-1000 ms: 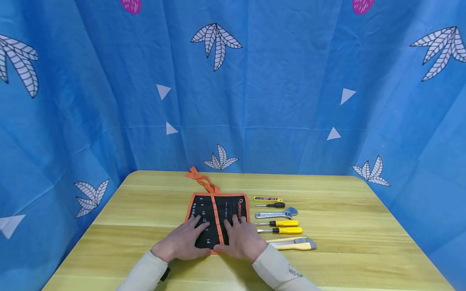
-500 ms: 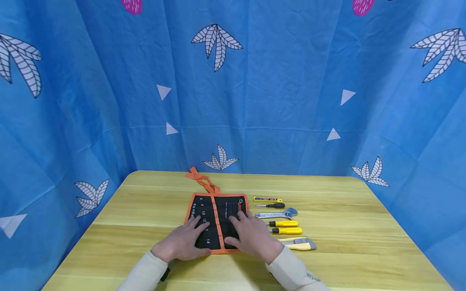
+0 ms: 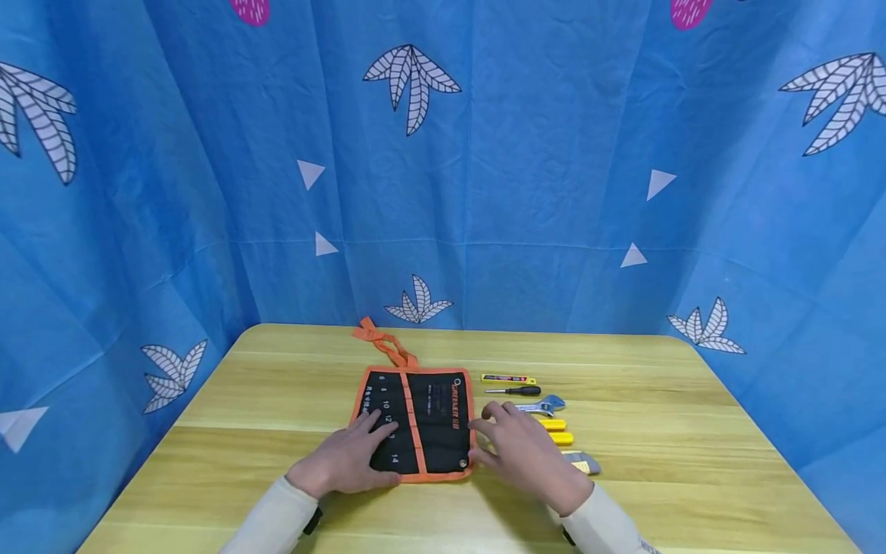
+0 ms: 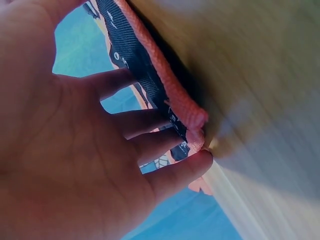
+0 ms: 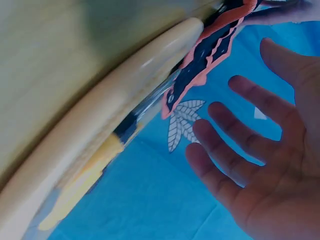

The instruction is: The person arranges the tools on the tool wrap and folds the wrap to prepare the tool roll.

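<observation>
A black fabric tool pouch (image 3: 444,446) with orange edging lies flat on the table, printed with numbers and lettering. My left hand (image 3: 351,458) rests on its left part, fingers extended; the left wrist view shows the fingertips (image 4: 200,160) at the orange edging. Beside the pouch's right edge, my right hand (image 3: 522,450) hovers above the tools with loosely bent, spread fingers and holds nothing. Partly hidden beneath it are an adjustable wrench (image 3: 551,404), two yellow-handled screwdrivers (image 3: 554,424) and a utility knife (image 3: 587,463). The right wrist view shows the knife's pale body (image 5: 125,87) close up.
Behind the right hand lie a small black screwdriver (image 3: 524,391) and a flat yellow strip-shaped pack (image 3: 508,379). An orange tie strap (image 3: 394,350) trails from the pouch's far edge. A blue patterned curtain (image 3: 540,169) hangs around the wooden table (image 3: 678,462).
My right hand has lifted off the pouch and moved right over the tools, uncovering the pouch's right part. The left hand has stayed in place.
</observation>
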Available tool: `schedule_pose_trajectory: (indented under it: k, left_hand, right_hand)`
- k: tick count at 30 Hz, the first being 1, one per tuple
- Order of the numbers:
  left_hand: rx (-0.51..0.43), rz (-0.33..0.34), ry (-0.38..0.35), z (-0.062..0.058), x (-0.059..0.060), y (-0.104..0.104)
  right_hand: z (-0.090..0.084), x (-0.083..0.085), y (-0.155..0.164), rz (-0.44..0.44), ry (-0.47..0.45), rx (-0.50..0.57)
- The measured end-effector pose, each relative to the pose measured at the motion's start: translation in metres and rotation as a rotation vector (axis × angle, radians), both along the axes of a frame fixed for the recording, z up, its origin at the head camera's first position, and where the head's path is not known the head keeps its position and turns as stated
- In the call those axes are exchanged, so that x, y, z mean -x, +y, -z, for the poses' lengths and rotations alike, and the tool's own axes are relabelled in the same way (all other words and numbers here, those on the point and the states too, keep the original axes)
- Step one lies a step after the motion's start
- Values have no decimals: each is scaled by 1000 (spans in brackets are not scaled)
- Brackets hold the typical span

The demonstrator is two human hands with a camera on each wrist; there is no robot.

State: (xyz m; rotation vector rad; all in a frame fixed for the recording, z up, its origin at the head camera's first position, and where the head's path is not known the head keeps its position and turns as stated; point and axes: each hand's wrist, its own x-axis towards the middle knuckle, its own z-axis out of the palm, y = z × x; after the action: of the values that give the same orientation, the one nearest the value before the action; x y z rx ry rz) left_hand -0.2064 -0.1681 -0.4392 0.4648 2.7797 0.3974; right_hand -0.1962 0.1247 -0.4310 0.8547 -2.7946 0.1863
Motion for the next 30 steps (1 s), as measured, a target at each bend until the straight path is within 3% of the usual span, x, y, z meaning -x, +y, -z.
schedule_pose_trajectory:
  k: [11,30]
  left_hand:
    - [-15,-1,-11,-2,2,0]
    - [-10,3,-15,2,5,0]
  right_hand:
    - [4,-7,31,-45,52,28]
    - [14,-16,87,6,23,58]
